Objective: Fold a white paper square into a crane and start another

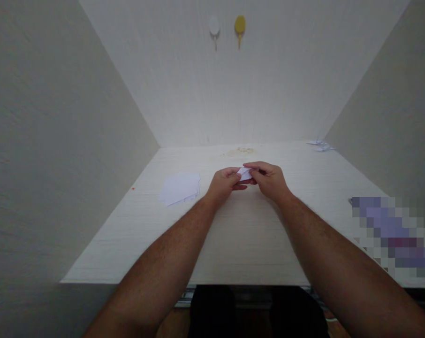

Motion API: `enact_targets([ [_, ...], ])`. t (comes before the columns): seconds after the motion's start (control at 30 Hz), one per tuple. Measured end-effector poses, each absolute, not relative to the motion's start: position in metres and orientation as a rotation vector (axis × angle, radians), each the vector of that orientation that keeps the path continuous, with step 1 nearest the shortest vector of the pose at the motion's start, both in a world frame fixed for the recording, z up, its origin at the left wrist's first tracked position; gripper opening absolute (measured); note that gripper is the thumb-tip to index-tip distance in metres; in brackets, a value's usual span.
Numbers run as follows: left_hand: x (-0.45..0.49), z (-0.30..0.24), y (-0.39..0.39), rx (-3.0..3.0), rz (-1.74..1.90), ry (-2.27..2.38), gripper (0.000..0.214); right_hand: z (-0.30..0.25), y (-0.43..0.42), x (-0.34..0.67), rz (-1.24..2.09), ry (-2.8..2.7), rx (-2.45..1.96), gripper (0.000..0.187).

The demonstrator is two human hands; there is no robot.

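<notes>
Both my hands meet over the middle of the white table (240, 234). My left hand (223, 184) and my right hand (269, 180) are closed on a small folded piece of white paper (244, 173), pinched between the fingertips just above the tabletop. Most of the paper is hidden by my fingers. A loose stack of white paper sheets (180, 188) lies flat to the left of my left hand.
Folded white paper pieces (320, 145) lie at the far right corner. A faint yellowish stain (240, 151) marks the table's back edge. White walls enclose three sides; a white hook (214, 29) and a yellow hook (239, 27) hang on the back wall. A blurred patch (391, 230) sits right.
</notes>
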State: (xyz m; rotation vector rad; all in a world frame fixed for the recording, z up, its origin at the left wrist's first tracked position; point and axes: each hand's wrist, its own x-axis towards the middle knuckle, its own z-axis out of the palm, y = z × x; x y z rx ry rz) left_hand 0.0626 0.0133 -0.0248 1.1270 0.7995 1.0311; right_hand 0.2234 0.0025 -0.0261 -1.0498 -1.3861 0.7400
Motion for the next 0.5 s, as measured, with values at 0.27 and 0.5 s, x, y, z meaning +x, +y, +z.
enact_targets([
  [0.27, 0.0624, -0.0259, 0.0137, 1.126, 1.034, 0.802, 0.021, -0.0266, 0.0050, 0.2264, 0.554, -1.472, -1.135, 0.022],
  [0.5, 0.0637, -0.0262, 0.0105, 1.229, 1.054, 0.756, 0.034, -0.0251, 0.0033, 0.2225, 0.401, -1.530, -1.128, 0.014],
])
